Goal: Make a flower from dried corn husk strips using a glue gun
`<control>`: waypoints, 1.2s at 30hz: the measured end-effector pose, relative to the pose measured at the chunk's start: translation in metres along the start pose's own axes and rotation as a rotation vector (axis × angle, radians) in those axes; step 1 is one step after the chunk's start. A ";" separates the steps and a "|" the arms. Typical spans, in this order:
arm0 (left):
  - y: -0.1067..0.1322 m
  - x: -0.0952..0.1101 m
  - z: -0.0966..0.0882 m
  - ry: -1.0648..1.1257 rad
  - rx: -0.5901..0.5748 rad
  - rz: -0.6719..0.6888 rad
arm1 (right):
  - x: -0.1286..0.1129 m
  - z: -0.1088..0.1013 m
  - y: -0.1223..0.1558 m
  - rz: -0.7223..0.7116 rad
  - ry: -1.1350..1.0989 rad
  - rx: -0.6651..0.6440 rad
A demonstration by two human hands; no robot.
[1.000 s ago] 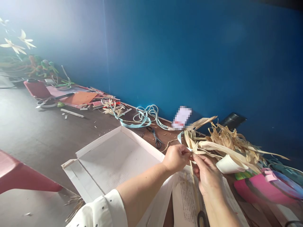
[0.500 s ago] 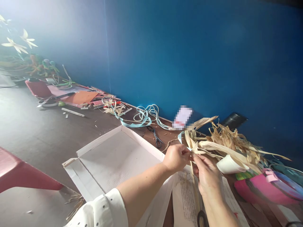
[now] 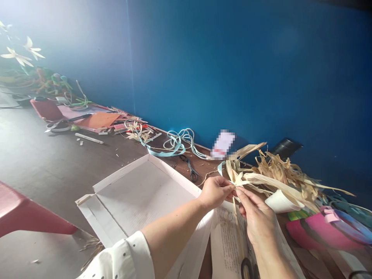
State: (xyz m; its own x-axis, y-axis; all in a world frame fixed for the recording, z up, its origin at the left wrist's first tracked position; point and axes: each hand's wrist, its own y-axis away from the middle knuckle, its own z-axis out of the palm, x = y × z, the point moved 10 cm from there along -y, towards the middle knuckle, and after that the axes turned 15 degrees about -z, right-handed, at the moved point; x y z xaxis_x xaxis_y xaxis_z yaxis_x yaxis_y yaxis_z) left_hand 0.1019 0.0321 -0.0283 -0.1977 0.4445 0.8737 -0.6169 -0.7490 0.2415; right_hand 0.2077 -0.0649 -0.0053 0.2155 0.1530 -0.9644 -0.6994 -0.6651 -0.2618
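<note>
Both hands meet above the table's near right part. My left hand (image 3: pixel 214 192) pinches the base of a small flower made of dried husk strips (image 3: pixel 238 179). My right hand (image 3: pixel 256 216) is closed on the thin stem (image 3: pixel 236 217) below the flower, fingertips touching those of the left. A light blue ribbon end (image 3: pixel 221 167) curls beside the flower. Printed paper (image 3: pixel 225 240) lies under the hands.
A flat white cardboard box (image 3: pixel 136 195) lies left of the hands. Scissors (image 3: pixel 190 169), coiled pale blue ribbon (image 3: pixel 177 143), a husk pile (image 3: pixel 285 172), a white paper cup (image 3: pixel 277 202) and pink items (image 3: pixel 322 230) crowd the right. Coloured paper (image 3: pixel 97 120) lies far left.
The hands have shifted slightly; the right hand's fingers have slid a little lower on the stem. The flower stays pinched between both hands.
</note>
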 end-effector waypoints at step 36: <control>0.010 0.006 -0.014 -0.043 0.122 0.023 | -0.021 -0.035 -0.009 -0.194 0.609 -0.500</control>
State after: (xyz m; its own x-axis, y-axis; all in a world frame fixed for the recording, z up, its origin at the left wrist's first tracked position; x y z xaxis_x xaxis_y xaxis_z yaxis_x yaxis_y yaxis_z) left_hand 0.0841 0.0341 -0.0259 -0.1765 0.4073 0.8961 -0.5153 -0.8139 0.2685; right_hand 0.2336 -0.0879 0.0182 0.7357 -0.0297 -0.6767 -0.2549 -0.9377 -0.2360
